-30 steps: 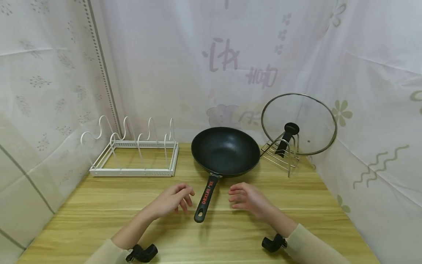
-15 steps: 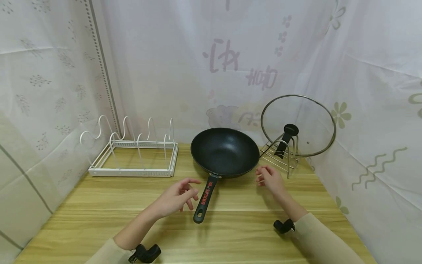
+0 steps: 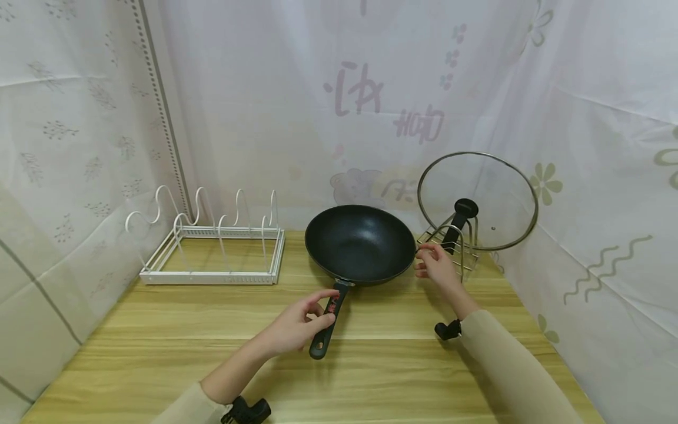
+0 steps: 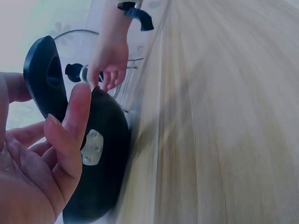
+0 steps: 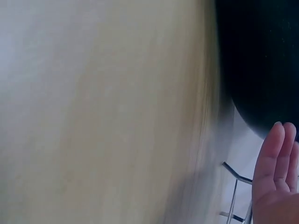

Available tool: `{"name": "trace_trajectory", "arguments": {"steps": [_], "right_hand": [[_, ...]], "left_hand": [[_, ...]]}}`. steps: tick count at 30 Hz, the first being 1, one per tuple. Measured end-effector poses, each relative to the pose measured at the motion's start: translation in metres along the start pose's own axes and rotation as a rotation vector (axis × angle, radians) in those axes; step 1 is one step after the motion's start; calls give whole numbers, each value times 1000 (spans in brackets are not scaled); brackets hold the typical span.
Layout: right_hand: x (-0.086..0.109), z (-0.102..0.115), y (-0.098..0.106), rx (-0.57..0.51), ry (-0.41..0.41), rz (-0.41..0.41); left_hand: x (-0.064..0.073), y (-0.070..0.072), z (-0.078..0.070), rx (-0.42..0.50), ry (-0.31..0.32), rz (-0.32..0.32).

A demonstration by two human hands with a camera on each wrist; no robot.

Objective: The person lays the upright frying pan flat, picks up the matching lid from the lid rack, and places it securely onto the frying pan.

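A black frying pan [image 3: 360, 241] sits on the table, its handle [image 3: 320, 344] pointing toward the person. The left hand [image 3: 299, 324] is around that handle, thumb and index finger overlapping it from the left in the head view. In the left wrist view, its other fingers [image 4: 77, 112] lie loosely by the handle's underside, not wrapped tight. Beside the pan's right rim is the right hand [image 3: 438, 268], fingertips right at the edge. The right wrist view has those fingers [image 5: 271, 154] nearly straight and side by side against the dark pan wall.
A glass lid [image 3: 508, 200] with a black knob leans upright in a small wire stand [image 3: 462, 259], close behind the right hand. To the left stands a white rack [image 3: 212, 277] with curved dividers. Patterned curtains [image 3: 265, 118] enclose the wooden table [image 3: 371, 377].
The left hand has moved right, onto the pan's handle. The right hand has gone from beside the handle, right and forward, to the pan's right rim. The pan stays put.
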State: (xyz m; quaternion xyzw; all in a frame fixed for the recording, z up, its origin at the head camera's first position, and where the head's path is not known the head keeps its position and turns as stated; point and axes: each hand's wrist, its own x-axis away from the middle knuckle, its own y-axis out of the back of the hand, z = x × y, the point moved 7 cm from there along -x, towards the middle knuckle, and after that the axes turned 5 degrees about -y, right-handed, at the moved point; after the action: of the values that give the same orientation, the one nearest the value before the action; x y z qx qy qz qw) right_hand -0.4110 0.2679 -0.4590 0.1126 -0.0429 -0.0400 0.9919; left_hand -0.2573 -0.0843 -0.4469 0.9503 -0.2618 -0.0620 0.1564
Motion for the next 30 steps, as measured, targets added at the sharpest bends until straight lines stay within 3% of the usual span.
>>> {"name": "trace_trajectory", "arguments": {"steps": [11,16,30], "right_hand": [[-20,-3,-8,-81,-53,-23],[-20,-7,-13,-153,-107,0],[-19,-13,-16,-285,-149,8]], "left_hand": [[-1,-5,3,37,13,-4],[0,-5,4,67,11,-11],[0,-4,5,77,6,-14]]}}
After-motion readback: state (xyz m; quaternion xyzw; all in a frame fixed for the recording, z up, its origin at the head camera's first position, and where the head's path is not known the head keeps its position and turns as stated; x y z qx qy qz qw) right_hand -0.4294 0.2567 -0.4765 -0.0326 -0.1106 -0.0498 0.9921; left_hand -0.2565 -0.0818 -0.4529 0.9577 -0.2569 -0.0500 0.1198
